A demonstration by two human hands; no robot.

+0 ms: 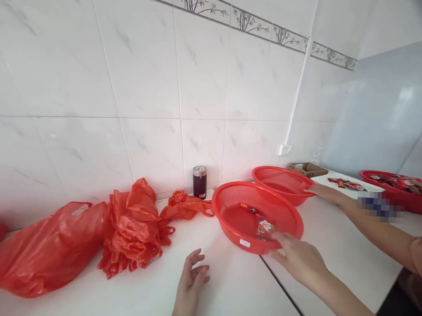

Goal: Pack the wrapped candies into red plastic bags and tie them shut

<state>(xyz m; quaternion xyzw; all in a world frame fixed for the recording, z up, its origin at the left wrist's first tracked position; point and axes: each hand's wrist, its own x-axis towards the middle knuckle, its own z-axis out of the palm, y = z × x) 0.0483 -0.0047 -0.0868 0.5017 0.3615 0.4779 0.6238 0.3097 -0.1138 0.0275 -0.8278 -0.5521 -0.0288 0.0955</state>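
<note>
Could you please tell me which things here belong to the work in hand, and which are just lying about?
Apparently in the work:
front red basket, at the right hand
wrapped packets inside it

Apparently just lying about:
dark flask
crumpled red bags
cardboard box
</note>
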